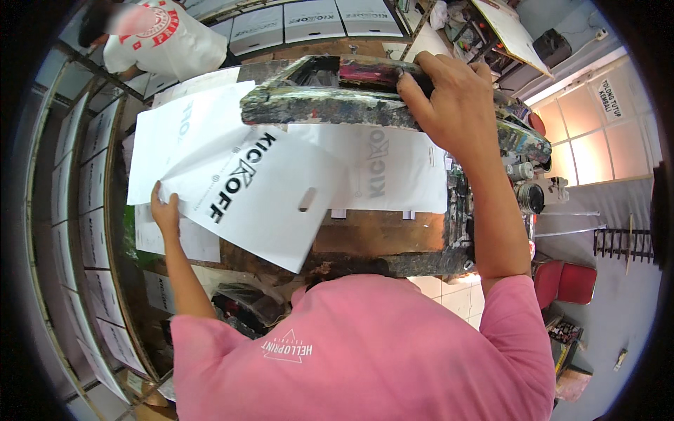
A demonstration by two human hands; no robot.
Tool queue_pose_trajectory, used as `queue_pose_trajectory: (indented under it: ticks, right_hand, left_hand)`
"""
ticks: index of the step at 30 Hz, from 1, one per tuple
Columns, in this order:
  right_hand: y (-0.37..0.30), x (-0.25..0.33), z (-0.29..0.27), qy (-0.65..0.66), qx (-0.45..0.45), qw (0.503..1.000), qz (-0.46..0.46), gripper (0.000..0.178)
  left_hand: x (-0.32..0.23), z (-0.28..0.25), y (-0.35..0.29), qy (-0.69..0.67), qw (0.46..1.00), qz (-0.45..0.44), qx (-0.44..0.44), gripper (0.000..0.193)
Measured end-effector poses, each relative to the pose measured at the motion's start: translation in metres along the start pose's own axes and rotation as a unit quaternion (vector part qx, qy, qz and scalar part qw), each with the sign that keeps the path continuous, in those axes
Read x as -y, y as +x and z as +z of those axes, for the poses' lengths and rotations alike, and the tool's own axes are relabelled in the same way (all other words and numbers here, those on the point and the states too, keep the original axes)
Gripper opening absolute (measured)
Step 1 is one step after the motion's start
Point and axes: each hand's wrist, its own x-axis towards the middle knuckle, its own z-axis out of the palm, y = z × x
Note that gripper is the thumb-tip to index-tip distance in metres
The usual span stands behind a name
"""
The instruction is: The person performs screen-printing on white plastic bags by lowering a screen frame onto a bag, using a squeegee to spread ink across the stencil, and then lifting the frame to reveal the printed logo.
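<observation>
My left hand (166,212) pinches the edge of a white printed bag (281,203), a flat one with bold black lettering and an oval handle slot. The bag slants across the work table, its near corner reaching toward me. My right hand (453,102) is wrapped round the top of a paint-crusted screen-printing frame (330,105), which is tilted up above the table. Beneath the frame another white bag (400,168) lies flat on the printing bed, with fainter lettering. More white bags (158,140) lie to the left, partly under the held one.
Racks of printed white bags (98,210) stand along the left, and more lie on a rack (309,21) at the back. Another person (165,38) in a white shirt is at the far left. Jars (530,196) stand right of the table; a red chair (565,282) is beyond.
</observation>
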Motion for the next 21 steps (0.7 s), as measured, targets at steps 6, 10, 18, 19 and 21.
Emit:
queue_pose_trajectory:
  ticks: [6,10,18,19,21]
  right_hand:
    - [-0.004,0.01,0.004,-0.018,-0.012,1.0,-0.022,0.042]
    - [-0.012,0.006,0.005,0.009,-0.014,1.0,-0.012,0.041]
    - [-0.032,0.017,-0.001,-0.019,-0.002,1.0,0.014,0.057]
    - [-0.045,0.015,0.008,-0.01,0.003,1.0,0.016,0.063]
    - [-0.079,0.025,0.028,-0.045,0.102,0.994,0.0,0.072]
  left_hand:
    - [0.105,-0.028,0.078,0.105,0.993,-0.057,-0.014,0.07]
    - [0.135,-0.08,0.107,0.264,0.961,-0.051,-0.066,0.075]
    - [-0.158,0.061,-0.065,-0.031,0.962,0.042,0.269,0.072]
    - [-0.211,0.066,-0.12,-0.139,0.893,0.011,0.427,0.065]
    - [-0.235,0.091,-0.203,-0.539,0.721,-0.038,0.434,0.092]
